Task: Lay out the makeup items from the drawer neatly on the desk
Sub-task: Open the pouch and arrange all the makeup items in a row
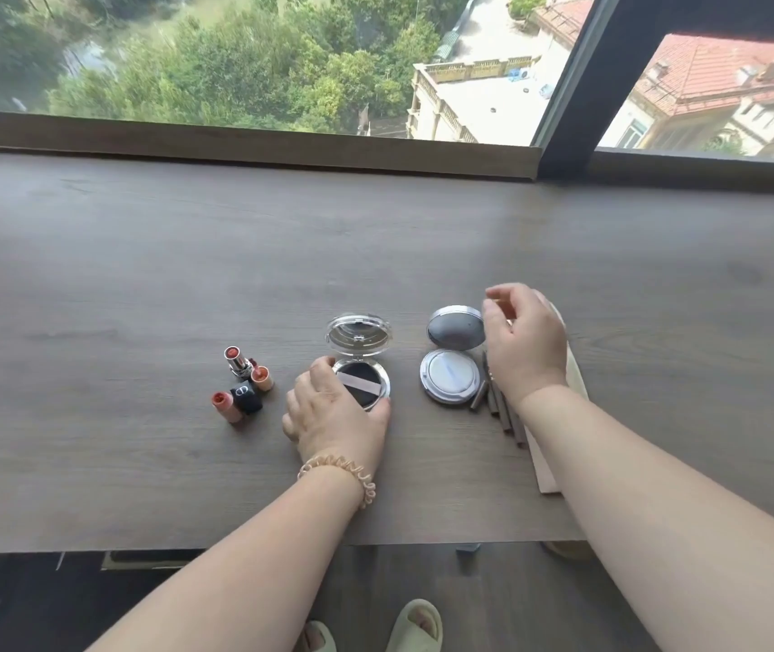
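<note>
On the wooden desk an open powder compact with a clear lid and a dark puff lies in the middle. My left hand grips its base from the near side. To its right lies an open silver cushion compact with a white puff. My right hand hovers over that compact's right edge, fingers loosely curled, holding nothing that I can see. Several brown pencils lie under my right wrist. A cluster of lipsticks, some uncapped, stands at the left.
A pale flat pouch or palette lies under my right forearm. The desk runs up to a raised wooden sill and a large window. A drawer edge shows below the desk's near edge. My slippered feet are on the floor.
</note>
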Demonstrator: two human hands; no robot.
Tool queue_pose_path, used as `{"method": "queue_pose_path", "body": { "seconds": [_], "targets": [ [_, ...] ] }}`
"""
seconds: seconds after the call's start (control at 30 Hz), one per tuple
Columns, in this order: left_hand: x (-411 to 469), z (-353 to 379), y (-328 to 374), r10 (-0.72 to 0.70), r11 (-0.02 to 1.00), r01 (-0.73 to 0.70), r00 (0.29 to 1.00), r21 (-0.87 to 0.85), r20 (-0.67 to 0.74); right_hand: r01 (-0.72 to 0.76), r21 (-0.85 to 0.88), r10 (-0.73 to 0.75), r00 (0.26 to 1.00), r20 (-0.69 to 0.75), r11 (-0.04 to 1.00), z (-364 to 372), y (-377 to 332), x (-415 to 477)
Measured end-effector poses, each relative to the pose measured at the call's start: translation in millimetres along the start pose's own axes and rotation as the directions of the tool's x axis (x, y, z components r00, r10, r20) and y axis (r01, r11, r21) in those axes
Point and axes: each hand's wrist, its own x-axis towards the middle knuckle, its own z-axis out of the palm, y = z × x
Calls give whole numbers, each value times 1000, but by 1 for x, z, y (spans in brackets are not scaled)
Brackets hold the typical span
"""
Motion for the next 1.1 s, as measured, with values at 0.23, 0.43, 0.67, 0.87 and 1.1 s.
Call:
{"method": "queue_pose_path", "body": {
  "seconds": [0.23,0.43,0.67,0.87,1.1],
  "targets": [
    [-9,-2,5,100,995,-98,991,26,-86,-62,-258,106,982,158,964,-14,41,-31],
    [-28,12,48,646,753,-656,752,52,134,-10,-515,155,958,240,857,-14,46,-54],
    [-19,32,59,629,653,-703,711,282,315,118,-518,13,970,243,848,-7,55,-57],
    [-24,32,42,643,663,-684,729,304,236,179,-439,-86,971,224,880,-8,65,-66],
    [-30,26,37,666,710,-674,737,203,118,126,-431,-76,988,132,893,-12,67,-77]
  ]
}}
